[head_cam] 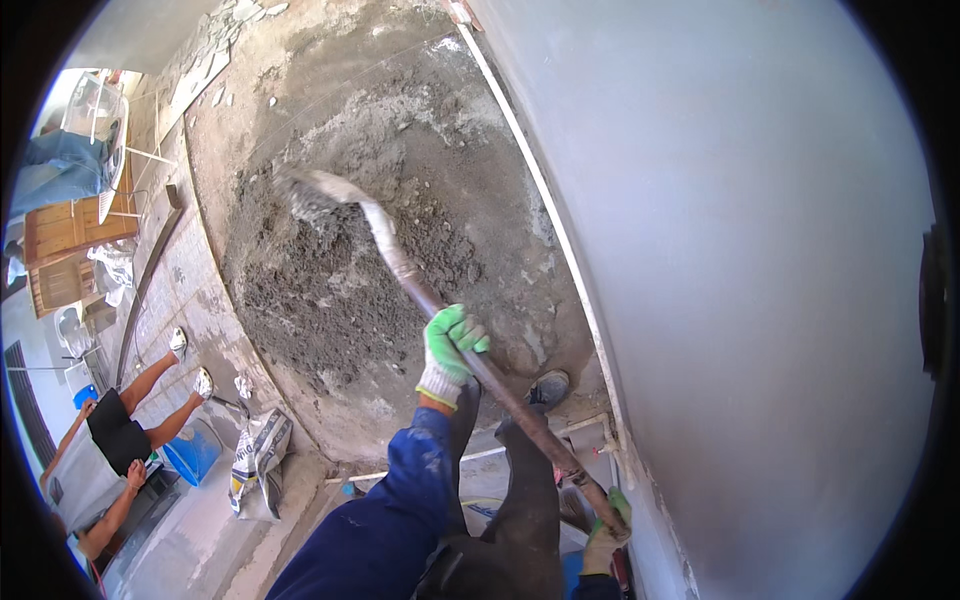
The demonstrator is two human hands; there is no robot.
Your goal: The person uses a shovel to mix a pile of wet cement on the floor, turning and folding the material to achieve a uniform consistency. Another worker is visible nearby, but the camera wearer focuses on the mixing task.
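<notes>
A long-handled shovel (517, 397) runs slantwise across the view, its blade at the upper left, blurred and loaded with grey mortar mix. My left hand (451, 345), in a green and white work glove, is closed around the middle of the shaft. Near the wall at the bottom right, my right hand (609, 529) grips the end of the handle, in the same kind of glove. Beneath the blade lies a broad heap of damp, crumbly mortar (330, 300) on the floor, with paler, wetter-looking patches around it.
A grey wall (735, 300) with a white pipe (525, 142) along its foot borders the right. Left are a person (112, 457), a blue bucket (193, 452), a printed sack (259, 465), a curved strip (150, 270) and wooden furniture (75, 229). Broken slabs (199, 82) lie at the upper left.
</notes>
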